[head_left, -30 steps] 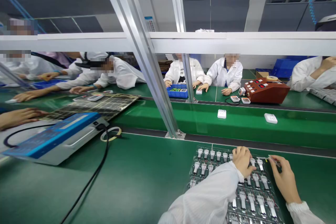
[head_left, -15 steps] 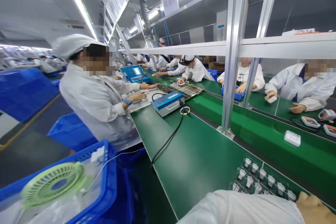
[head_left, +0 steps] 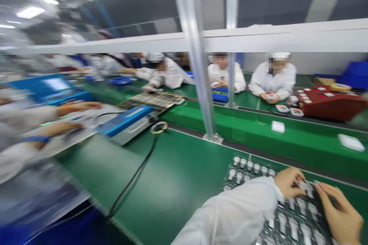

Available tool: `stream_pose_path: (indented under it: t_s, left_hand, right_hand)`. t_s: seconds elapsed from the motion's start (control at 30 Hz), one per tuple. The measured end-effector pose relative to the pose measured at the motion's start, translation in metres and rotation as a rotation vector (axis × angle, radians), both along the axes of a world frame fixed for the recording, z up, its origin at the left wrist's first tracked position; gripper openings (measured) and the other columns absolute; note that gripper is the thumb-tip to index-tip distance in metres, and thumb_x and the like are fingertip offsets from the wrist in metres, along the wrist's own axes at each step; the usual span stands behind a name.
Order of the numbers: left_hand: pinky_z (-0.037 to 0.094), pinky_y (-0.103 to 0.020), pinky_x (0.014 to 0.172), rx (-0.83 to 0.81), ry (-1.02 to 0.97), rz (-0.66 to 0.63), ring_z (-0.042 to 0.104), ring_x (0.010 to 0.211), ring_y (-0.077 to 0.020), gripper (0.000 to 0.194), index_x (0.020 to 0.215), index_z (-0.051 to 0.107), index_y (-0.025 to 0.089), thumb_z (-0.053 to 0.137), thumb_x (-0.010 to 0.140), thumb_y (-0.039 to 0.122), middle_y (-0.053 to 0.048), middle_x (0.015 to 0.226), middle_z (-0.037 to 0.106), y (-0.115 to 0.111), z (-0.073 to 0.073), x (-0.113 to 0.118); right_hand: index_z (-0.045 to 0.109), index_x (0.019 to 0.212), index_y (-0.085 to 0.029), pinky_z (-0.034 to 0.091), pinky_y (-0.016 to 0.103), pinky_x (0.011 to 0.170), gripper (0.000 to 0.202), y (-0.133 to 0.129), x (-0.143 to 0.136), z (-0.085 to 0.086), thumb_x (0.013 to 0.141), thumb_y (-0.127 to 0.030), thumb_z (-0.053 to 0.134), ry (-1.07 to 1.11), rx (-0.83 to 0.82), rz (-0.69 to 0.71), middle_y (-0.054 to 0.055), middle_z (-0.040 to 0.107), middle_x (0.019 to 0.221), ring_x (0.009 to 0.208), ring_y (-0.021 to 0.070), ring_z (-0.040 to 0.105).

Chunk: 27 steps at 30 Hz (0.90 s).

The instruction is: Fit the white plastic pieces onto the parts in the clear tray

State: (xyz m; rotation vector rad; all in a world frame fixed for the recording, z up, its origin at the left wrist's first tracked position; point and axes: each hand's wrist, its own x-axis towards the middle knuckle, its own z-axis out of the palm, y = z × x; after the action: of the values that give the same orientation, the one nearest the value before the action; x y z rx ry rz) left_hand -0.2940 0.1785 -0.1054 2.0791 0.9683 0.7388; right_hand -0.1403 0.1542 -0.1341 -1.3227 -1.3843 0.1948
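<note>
At the lower right, a clear tray point(head_left: 283, 224) holds rows of small white parts on the green table point(head_left: 178, 183). My left hand point(head_left: 290, 183), in a white sleeve, reaches over the tray, its fingers curled at a small white part near the far edge. Close beside it on the right, my right hand point(head_left: 340, 208) is bent along the tray's right side, fingertips at a dark strip. What either hand grips is too blurred to make out.
A blue and white device point(head_left: 129, 122) with a black cable and a tape ring point(head_left: 159, 127) lie on the table. A metal post point(head_left: 198, 65) rises from its far edge. White cases point(head_left: 278, 126) lie on the green belt point(head_left: 244, 122). A co-worker's arms point(head_left: 51, 132) are at left.
The view has swung right. Both my hands now show over the tray, where before only my left sleeve and part of a hand were in view. The fan and its basket have left the picture.
</note>
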Motion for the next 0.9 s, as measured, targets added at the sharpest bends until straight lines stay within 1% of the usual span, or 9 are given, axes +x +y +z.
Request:
stream_pose_path:
  t_s: [0.03, 0.07, 0.1, 0.13, 0.27, 0.47, 0.63, 0.77, 0.9]
  left_hand:
    - [0.052, -0.026, 0.067, -0.092, -0.086, 0.037, 0.065, 0.081, -0.0169, 0.052, 0.11, 0.055, 0.019, 0.081, 0.066, 0.022, -0.005, 0.098, 0.064, -0.002, -0.003, 0.004]
    - [0.051, -0.025, 0.066, -0.152, -0.158, 0.074, 0.065, 0.078, -0.0156, 0.049, 0.106, 0.055, 0.019, 0.081, 0.065, 0.017, -0.003, 0.095, 0.064, -0.004, -0.005, 0.007]
    - [0.049, -0.024, 0.067, -0.17, -0.22, 0.099, 0.064, 0.076, -0.0142, 0.045, 0.102, 0.054, 0.019, 0.078, 0.065, 0.012, -0.002, 0.093, 0.064, -0.006, -0.006, 0.009]
    - [0.048, -0.023, 0.068, -0.184, -0.267, 0.095, 0.064, 0.076, -0.013, 0.043, 0.1, 0.053, 0.019, 0.076, 0.065, 0.009, -0.001, 0.093, 0.064, -0.006, -0.006, 0.009]
    - [0.048, -0.022, 0.065, -0.279, -0.347, 0.047, 0.065, 0.073, -0.0111, 0.04, 0.099, 0.048, 0.019, 0.071, 0.068, 0.007, -0.002, 0.094, 0.065, -0.007, -0.001, 0.006]
    - [0.048, -0.023, 0.065, -0.322, -0.329, 0.052, 0.066, 0.076, -0.0137, 0.04, 0.1, 0.048, 0.02, 0.072, 0.069, 0.012, 0.0, 0.082, 0.067, -0.014, 0.005, 0.005]
    - [0.048, -0.024, 0.065, -0.361, -0.342, 0.048, 0.068, 0.076, -0.0153, 0.042, 0.1, 0.048, 0.02, 0.075, 0.069, 0.017, -0.001, 0.082, 0.069, -0.014, 0.006, 0.006]
    - [0.048, -0.024, 0.065, -0.378, -0.365, 0.04, 0.067, 0.076, -0.0155, 0.043, 0.099, 0.047, 0.02, 0.077, 0.068, 0.021, -0.001, 0.082, 0.069, -0.014, 0.004, 0.005]
    - [0.048, -0.025, 0.066, -0.388, -0.377, 0.036, 0.067, 0.076, -0.0148, 0.042, 0.098, 0.046, 0.02, 0.076, 0.069, 0.022, -0.001, 0.083, 0.069, -0.013, 0.003, 0.005]
  right_hand:
    - [0.071, 0.08, -0.024, 0.053, 0.049, 0.084, 0.028, -0.015, 0.013, 0.004, 0.074, -0.051, 0.066, 0.034, 0.037, 0.042, 0.009, 0.069, 0.088, 0.083, 0.027, 0.066]
    - [0.071, 0.081, -0.022, 0.053, 0.048, 0.084, 0.023, -0.027, 0.02, 0.008, 0.078, -0.045, 0.066, 0.053, 0.026, 0.101, 0.009, 0.07, 0.088, 0.084, 0.0257, 0.065]
    - [0.072, 0.082, -0.022, 0.053, 0.046, 0.082, 0.02, -0.035, 0.022, 0.012, 0.08, -0.041, 0.065, 0.071, 0.008, 0.139, 0.009, 0.07, 0.089, 0.085, 0.0249, 0.065]
    - [0.072, 0.082, -0.022, 0.053, 0.044, 0.081, 0.017, -0.039, 0.022, 0.015, 0.082, -0.038, 0.064, 0.09, 0.004, 0.151, 0.008, 0.071, 0.089, 0.086, 0.0241, 0.065]
    - [0.073, 0.084, -0.023, 0.053, 0.04, 0.08, 0.014, -0.032, 0.014, 0.021, 0.085, -0.033, 0.063, 0.165, -0.038, 0.176, 0.006, 0.071, 0.087, 0.086, 0.0216, 0.064]
    - [0.073, 0.087, -0.023, 0.052, 0.04, 0.082, 0.018, -0.033, 0.012, 0.019, 0.086, -0.037, 0.062, 0.216, -0.095, 0.231, 0.006, 0.071, 0.089, 0.089, 0.0213, 0.064]
    - [0.073, 0.087, -0.024, 0.051, 0.04, 0.082, 0.016, -0.032, 0.012, 0.017, 0.086, -0.036, 0.062, 0.226, -0.104, 0.261, 0.005, 0.071, 0.088, 0.088, 0.0209, 0.063]
    - [0.073, 0.087, -0.024, 0.051, 0.039, 0.083, 0.016, -0.032, 0.012, 0.018, 0.087, -0.036, 0.061, 0.229, -0.12, 0.266, 0.005, 0.071, 0.089, 0.089, 0.0205, 0.064]
    - [0.073, 0.087, -0.023, 0.051, 0.038, 0.083, 0.017, -0.033, 0.012, 0.019, 0.086, -0.035, 0.061, 0.259, -0.136, 0.27, 0.005, 0.071, 0.091, 0.09, 0.0206, 0.065]
